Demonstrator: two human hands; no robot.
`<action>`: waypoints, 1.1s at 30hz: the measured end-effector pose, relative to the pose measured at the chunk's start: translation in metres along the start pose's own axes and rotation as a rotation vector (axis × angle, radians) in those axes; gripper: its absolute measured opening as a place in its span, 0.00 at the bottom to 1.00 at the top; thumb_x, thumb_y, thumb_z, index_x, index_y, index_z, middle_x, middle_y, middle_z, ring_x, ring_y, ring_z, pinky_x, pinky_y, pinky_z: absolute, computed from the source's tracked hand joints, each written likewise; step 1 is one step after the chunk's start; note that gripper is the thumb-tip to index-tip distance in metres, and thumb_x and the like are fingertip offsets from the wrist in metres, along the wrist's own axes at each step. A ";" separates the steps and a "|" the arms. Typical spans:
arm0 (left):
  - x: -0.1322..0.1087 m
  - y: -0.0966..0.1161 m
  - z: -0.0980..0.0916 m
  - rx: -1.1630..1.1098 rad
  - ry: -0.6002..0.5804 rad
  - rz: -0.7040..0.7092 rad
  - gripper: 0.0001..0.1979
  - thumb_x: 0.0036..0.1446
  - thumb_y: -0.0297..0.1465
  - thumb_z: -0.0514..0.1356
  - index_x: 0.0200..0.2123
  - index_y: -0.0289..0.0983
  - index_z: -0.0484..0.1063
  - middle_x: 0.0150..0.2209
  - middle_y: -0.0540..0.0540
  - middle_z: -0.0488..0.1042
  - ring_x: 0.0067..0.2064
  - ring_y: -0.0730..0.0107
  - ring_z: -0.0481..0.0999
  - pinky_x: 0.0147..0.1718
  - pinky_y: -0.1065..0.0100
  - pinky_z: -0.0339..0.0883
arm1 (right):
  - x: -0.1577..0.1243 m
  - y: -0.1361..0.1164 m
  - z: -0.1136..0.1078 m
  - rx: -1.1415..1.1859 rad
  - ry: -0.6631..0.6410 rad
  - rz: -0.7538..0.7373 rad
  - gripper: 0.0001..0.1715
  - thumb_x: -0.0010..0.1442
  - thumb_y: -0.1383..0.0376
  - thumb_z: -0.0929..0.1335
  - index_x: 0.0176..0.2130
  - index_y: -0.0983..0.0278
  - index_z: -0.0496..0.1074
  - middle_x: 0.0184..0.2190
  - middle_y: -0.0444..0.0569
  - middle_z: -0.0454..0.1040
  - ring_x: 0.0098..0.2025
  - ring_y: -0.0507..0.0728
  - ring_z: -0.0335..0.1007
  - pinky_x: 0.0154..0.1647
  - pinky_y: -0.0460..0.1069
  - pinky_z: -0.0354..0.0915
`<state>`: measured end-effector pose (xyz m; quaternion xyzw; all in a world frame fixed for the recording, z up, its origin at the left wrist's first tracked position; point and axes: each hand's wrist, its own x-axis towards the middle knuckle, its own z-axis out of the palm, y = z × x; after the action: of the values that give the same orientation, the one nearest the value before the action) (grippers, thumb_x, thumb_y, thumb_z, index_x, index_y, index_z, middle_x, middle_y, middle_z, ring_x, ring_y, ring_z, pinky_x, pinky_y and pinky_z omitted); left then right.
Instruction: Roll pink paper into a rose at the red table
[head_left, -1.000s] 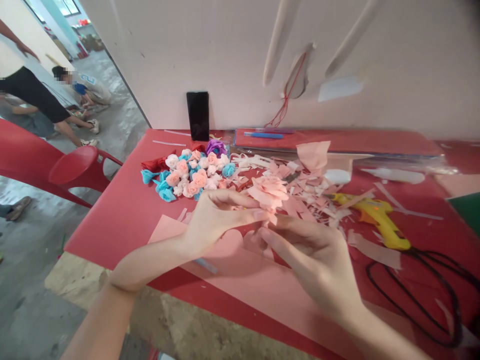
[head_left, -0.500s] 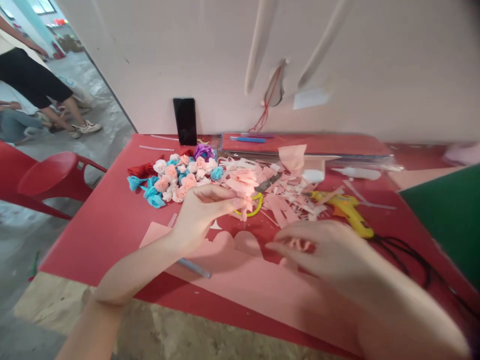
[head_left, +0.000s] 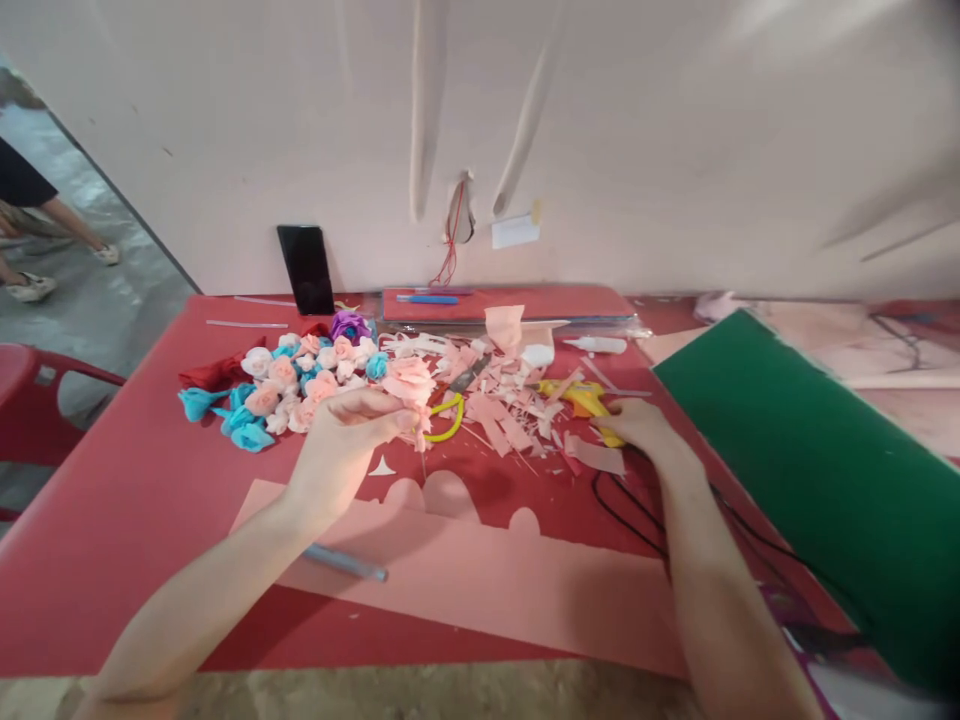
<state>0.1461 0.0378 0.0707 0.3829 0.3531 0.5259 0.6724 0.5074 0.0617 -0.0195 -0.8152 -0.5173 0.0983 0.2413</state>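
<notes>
My left hand (head_left: 352, 435) pinches the lower part of a pink paper flower (head_left: 409, 382), held upright above the red table. At the right, my right hand (head_left: 637, 425) is closed round the handle of a yellow glue gun (head_left: 581, 398), which points left toward the paper scraps. Yellow-handled scissors (head_left: 448, 418) lie just beyond the flower, partly under scraps. A long pink paper strip (head_left: 480, 560) stretches below both hands, with rounded pink petals (head_left: 450, 495) along its upper edge. A pen (head_left: 346, 562) rests on the strip's left part.
Pink, white, blue and purple paper flowers (head_left: 281, 385) are heaped at the left. A phone (head_left: 306, 270) leans on the wall. Pink scraps (head_left: 506, 410) cover the middle. A green board (head_left: 817, 480) and black cable (head_left: 626, 515) are at the right. A person's legs (head_left: 67, 225) show far left.
My right hand has moved away from above the pink strip and taken hold of the glue gun. My left hand still holds the flower. The view has turned to the right.
</notes>
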 end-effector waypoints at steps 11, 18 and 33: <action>-0.002 0.001 0.000 0.034 -0.059 0.028 0.06 0.37 0.24 0.68 0.17 0.41 0.76 0.19 0.52 0.76 0.22 0.75 0.74 0.27 0.71 0.72 | -0.015 -0.003 0.003 -0.088 0.102 0.072 0.18 0.61 0.61 0.65 0.50 0.66 0.66 0.47 0.52 0.69 0.45 0.57 0.69 0.44 0.56 0.68; -0.005 0.006 0.002 0.019 -0.042 0.030 0.07 0.35 0.24 0.69 0.17 0.40 0.76 0.18 0.53 0.76 0.21 0.74 0.74 0.24 0.71 0.72 | -0.035 -0.018 -0.004 -0.107 0.343 -0.089 0.18 0.55 0.69 0.63 0.46 0.68 0.70 0.44 0.61 0.73 0.48 0.66 0.68 0.50 0.58 0.63; 0.031 -0.032 0.031 -0.217 -0.127 -0.082 0.06 0.35 0.24 0.70 0.18 0.35 0.75 0.20 0.53 0.75 0.23 0.80 0.72 0.31 0.73 0.70 | -0.047 -0.032 -0.013 0.090 0.309 -0.074 0.18 0.46 0.60 0.70 0.38 0.66 0.76 0.36 0.54 0.78 0.37 0.64 0.75 0.39 0.55 0.71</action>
<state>0.1934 0.0587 0.0544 0.3258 0.2663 0.5076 0.7519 0.4666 0.0269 0.0029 -0.7894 -0.4987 -0.0140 0.3577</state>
